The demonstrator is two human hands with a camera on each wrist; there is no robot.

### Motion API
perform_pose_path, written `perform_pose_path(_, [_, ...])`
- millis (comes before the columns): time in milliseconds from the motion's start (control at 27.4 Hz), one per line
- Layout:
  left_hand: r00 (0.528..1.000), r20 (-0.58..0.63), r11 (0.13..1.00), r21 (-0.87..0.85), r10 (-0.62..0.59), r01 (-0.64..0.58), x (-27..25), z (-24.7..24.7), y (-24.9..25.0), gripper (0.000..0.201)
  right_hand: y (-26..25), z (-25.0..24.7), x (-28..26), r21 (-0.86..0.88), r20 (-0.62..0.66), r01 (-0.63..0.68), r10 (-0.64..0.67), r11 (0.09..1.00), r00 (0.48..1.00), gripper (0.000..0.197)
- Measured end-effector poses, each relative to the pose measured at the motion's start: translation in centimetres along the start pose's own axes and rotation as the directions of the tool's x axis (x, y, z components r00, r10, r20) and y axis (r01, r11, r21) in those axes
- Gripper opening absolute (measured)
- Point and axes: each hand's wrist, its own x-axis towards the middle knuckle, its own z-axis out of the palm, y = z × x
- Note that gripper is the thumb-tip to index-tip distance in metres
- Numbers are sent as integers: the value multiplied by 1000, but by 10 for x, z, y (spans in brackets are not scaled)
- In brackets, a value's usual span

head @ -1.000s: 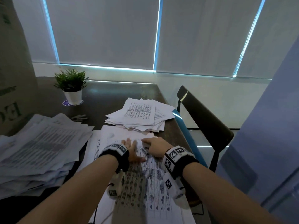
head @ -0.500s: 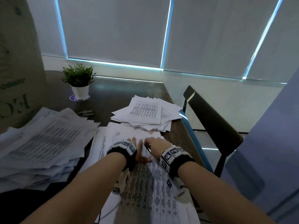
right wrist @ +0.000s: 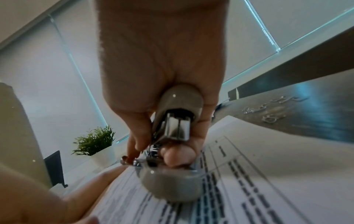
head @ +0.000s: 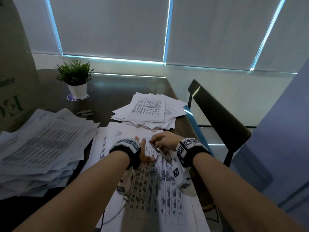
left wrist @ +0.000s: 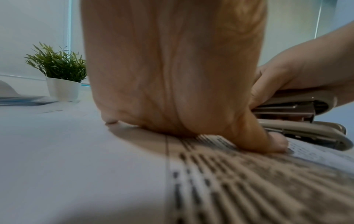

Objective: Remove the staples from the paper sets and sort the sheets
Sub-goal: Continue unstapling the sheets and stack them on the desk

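A printed paper set [head: 150,190] lies on the dark table in front of me. My left hand [head: 143,151] lies flat on it, fingers straight, pressing the sheets down [left wrist: 172,75]. My right hand [head: 164,139] grips a grey stapler [head: 160,149] with its front end at the top of the set. In the right wrist view the fingers and thumb curl round the stapler [right wrist: 172,151] above the printed sheet [right wrist: 249,189]. The left wrist view shows the stapler [left wrist: 298,121] just right of my thumb. The staple itself is hidden.
A loose pile of sheets [head: 150,111] lies beyond my hands. A bigger heap of paper [head: 38,148] fills the left. A potted plant [head: 75,79] stands at the back left. Pulled staples [right wrist: 268,112] lie on the bare table [head: 117,91]. A black chair [head: 217,118] stands right.
The head view has shifted a little. My right hand has drawn the stapler slightly nearer, and more of the tool shows between the hands. The left hand stays flat on the set.
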Motion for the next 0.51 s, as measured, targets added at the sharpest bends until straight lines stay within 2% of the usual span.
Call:
perform_pose_path(256, [1000, 17, 1000, -30, 7, -6, -1, -1, -1, 120, 9, 1, 0, 301, 4, -64, 66, 952, 998, 30])
perform_pose_path(402, [1000, 26, 999, -37, 13, -12, -5, -1, -4, 120, 24, 4, -6, 644, -92, -101, 208, 758, 974, 34])
perform_pose_path(475, [1000, -12, 997, -64, 29, -30, -12, 0, -5, 116, 26, 2, -4, 626, -74, -123, 216, 770, 974, 33])
perform_pose_path(512, [999, -20, 996, -77, 38, -40, -16, 1, -6, 115, 24, -2, -3, 532, -55, -153, 214, 833, 975, 33])
